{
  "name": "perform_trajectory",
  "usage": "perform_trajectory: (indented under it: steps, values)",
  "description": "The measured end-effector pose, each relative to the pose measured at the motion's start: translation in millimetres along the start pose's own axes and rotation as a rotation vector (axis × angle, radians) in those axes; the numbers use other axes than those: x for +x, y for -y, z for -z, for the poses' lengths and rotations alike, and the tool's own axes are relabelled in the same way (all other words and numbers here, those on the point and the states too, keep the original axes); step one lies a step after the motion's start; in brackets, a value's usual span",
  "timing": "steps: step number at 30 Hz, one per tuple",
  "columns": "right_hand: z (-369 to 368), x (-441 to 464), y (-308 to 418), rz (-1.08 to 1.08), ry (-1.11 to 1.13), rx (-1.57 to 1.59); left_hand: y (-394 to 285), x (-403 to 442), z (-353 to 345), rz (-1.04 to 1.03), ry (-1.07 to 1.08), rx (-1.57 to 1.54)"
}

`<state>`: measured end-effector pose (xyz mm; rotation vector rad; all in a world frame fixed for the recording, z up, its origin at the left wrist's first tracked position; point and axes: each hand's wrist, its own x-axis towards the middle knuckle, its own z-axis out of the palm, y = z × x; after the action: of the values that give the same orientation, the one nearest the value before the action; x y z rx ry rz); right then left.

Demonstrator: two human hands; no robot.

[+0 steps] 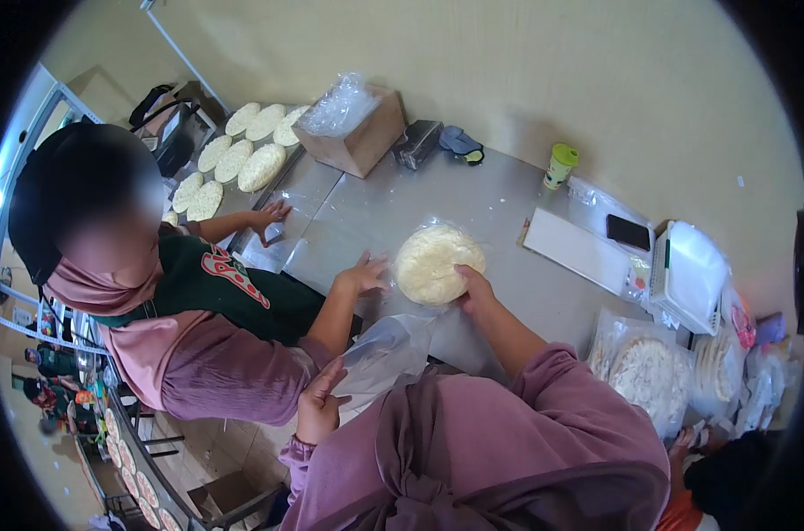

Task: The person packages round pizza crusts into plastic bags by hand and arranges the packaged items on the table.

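A round, pale flat dough disc [433, 265] lies at the middle of the steel table, with clear plastic showing around its edge. My right hand [475, 290] grips the disc's right edge, thumb on top. Lower left, my left hand [320, 398] is raised with its fingers apart, beside a clear plastic bag [389, 354] that hangs at the table's front edge. A co-worker's hand [365, 273] is just left of the disc, and the other hand [267, 219] rests on plastic farther left.
On the steel table [349, 221] stand a cardboard box [358, 146], a green-lidded cup [560, 165], a white board [575, 250], a phone [628, 232] and a white basket [690, 274]. Bagged flat discs [645, 372] are stacked at right; several bare ones [234, 161] lie upper left. A co-worker [198, 327] stands left.
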<state>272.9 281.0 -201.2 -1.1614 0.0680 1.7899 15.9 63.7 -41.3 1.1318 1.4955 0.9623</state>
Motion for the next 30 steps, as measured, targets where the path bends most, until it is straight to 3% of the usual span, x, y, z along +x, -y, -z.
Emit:
perform_trajectory:
  steps: [4,8,15,18,20,24,27,30]
  values:
    - [11.9,16.6,-0.7,0.047,0.172,0.008,6.4,3.3,-1.5,0.055,0.047,-0.044]
    - [25.9,13.5,2.5,-0.005,0.376,0.070,3.7,14.8,2.1,-0.029,0.194,0.063]
    - [88.6,-18.9,17.9,0.127,0.358,0.109,2.5,25.2,17.4,-0.093,0.275,0.093]
    - [126.1,-35.8,26.9,0.282,0.322,0.233,-0.6,27.2,26.0,-0.110,0.276,0.114]
    - [137.7,-59.0,30.5,0.424,0.554,0.400,-1.4,31.7,30.9,-0.163,0.266,0.178]
    - [142.2,-77.5,29.0,0.472,0.529,0.425,-8.9,38.4,30.9,-0.198,0.290,0.243]
    - [133.8,-82.9,18.6,0.499,0.523,0.442,-19.0,43.7,33.5,-0.140,0.279,0.160]
    - [126.4,-87.6,11.6,0.523,0.528,0.462,-35.1,55.5,35.0,-0.219,0.266,0.077]
